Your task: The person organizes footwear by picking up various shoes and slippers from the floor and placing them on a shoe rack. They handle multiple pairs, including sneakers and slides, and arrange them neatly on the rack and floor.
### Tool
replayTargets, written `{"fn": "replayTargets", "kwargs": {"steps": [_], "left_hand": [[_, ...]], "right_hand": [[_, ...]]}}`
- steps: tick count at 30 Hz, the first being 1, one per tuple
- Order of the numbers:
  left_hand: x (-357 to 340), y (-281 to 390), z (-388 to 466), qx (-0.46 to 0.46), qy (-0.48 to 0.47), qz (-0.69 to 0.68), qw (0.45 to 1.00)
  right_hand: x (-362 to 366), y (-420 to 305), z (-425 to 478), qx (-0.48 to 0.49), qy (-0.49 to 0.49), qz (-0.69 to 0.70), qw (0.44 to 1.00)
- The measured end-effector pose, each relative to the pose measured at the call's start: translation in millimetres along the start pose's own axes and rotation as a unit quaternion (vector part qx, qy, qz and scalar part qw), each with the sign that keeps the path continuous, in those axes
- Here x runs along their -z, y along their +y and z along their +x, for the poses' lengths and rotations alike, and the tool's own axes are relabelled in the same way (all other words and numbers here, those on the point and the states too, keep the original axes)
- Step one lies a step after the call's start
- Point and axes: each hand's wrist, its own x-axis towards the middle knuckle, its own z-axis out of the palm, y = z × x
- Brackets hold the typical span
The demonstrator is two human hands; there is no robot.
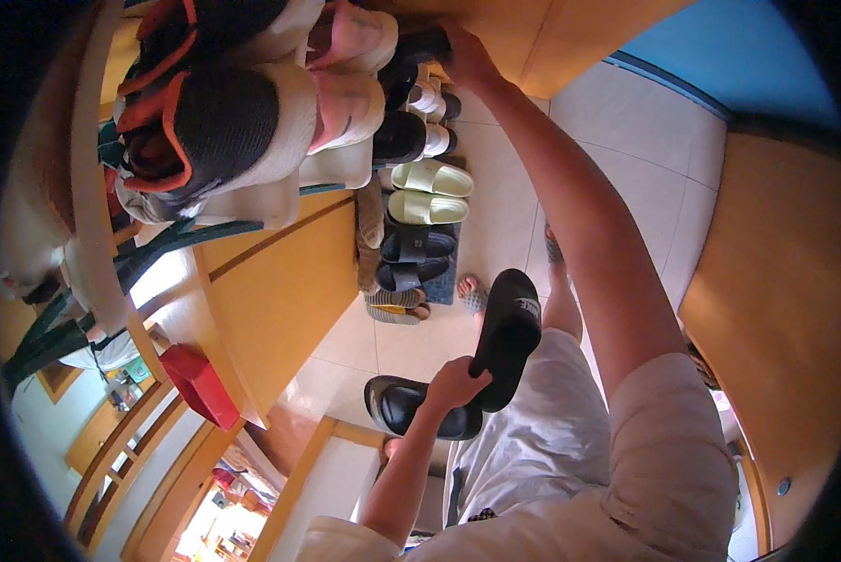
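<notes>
My left hand (455,386) grips a pair of black slide sandals, one sandal (508,337) upright in front of my shorts and the other (399,407) lying out to the left. My right hand (466,60) reaches far forward to a black shoe (420,46) at the shelf's far end; its fingertips are partly hidden, and whether they grip the shoe is unclear. Beside that reach, black-and-white sneakers with orange trim (216,130) and pink-and-white shoes (346,112) stand on the rack.
Pale green slides (431,209), black slides (417,246) and striped slippers (396,312) line the tiled floor, some on a blue mat (445,288). A wooden cabinet (280,260) stands at left, with a red box (199,386) nearby. A wooden door (779,316) is at right.
</notes>
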Motion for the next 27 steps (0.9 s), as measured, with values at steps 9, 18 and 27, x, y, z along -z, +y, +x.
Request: {"fn": "replayTargets", "kwargs": {"steps": [9,18,27], "left_hand": [[19,25,1,-0.011,0.035,0.005,0.999],[20,23,-2,-0.004,0.032,0.038,0.999],[45,24,-24,0.015,0.062,0.034,0.997]], "right_hand": [[-3,-1,-52,-0.172,0.032,0.102,0.979],[-34,-44,-12,-0.191,-0.079,-0.027,0.978],[26,-39,-153,-0.222,0.168,0.043,0.959]]}}
